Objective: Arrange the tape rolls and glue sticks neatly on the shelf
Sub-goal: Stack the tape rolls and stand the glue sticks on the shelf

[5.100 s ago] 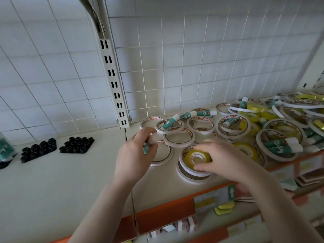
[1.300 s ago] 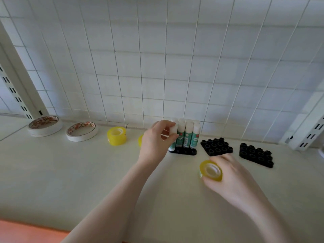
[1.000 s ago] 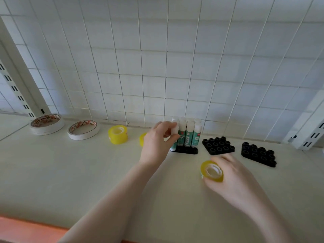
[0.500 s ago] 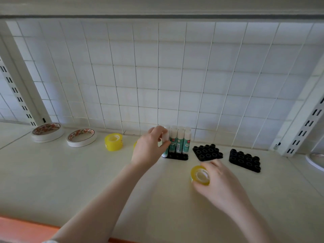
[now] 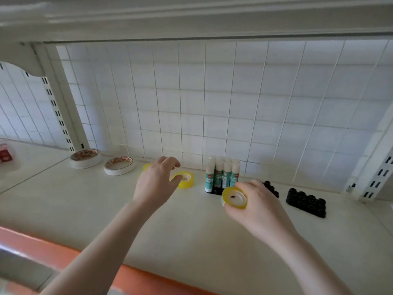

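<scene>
So the right hand [image 5: 258, 206] is pinching a small yellow tape roll [image 5: 234, 197] just right of center, fingers curled round it, held a bit above the shelf [image 5: 89, 209] with its white core facing the camera. It's translucent yellow, and there's a small dark speck on the core.

Count of yellow rolls: three that I can see. The held one, a second [image 5: 185, 179] lying flat at center, and a third [image 5: 146, 166] that's only a yellow sliver peeking out behind the left hand [image 5: 156, 183]. That hand hovers over the shelf with fingers loosely bent and spread, gripping nothing, thumb tip right by the second roll; can't tell if it's touching.

Glue sticks [image 5: 223, 174]: four show, standing upright in a tight row just above the held roll, white caps, teal labels, plugged into a black holder [image 5: 214, 190]. Two more black holders to the right, one [image 5: 271, 188] mostly hidden behind the right hand, the other [image 5: 306, 202] well apart, showing rows of round sockets.

Big white tape rolls: two, in the left-center, lying flat near the back wall. The left one [image 5: 85, 158] looks taller than the right [image 5: 119, 165]. Both have reddish print inside.

Behind it all is a white wire grid [image 5: 234, 103], and the shelf's front edge [image 5: 27, 241] at lower left is orange.
</scene>
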Demonstrator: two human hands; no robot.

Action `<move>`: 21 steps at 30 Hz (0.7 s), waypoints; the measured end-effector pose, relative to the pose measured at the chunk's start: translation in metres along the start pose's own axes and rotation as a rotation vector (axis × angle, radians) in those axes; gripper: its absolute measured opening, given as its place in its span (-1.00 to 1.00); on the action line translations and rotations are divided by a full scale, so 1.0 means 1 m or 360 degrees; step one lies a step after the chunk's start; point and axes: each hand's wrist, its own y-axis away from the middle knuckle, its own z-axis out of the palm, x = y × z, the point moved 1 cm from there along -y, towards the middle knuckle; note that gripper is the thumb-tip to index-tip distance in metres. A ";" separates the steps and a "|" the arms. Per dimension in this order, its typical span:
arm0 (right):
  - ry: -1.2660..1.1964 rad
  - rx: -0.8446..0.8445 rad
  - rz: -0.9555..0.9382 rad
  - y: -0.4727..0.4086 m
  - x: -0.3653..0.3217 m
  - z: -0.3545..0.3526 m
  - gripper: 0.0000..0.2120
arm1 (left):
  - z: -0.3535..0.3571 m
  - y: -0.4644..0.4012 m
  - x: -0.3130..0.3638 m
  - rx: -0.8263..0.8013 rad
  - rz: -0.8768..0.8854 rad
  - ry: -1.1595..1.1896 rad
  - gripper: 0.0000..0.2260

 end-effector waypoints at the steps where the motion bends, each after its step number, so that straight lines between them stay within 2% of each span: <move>1: -0.0027 0.0010 -0.0016 -0.004 -0.005 0.002 -0.75 | -0.005 0.003 -0.008 -0.0004 -0.0007 -0.0036 -0.78; 5: -0.0004 0.0024 -0.0038 -0.020 -0.027 0.022 -0.76 | -0.018 0.009 -0.046 -0.0027 -0.0037 -0.0085 -0.81; 11: 0.0048 0.0033 0.0053 -0.045 -0.069 0.059 -0.73 | -0.029 0.006 -0.100 -0.0210 0.0015 -0.0119 -0.83; 21: 0.0202 -0.0047 0.0300 -0.101 -0.092 0.107 -0.70 | -0.032 -0.012 -0.149 -0.0312 0.0119 0.0081 -0.84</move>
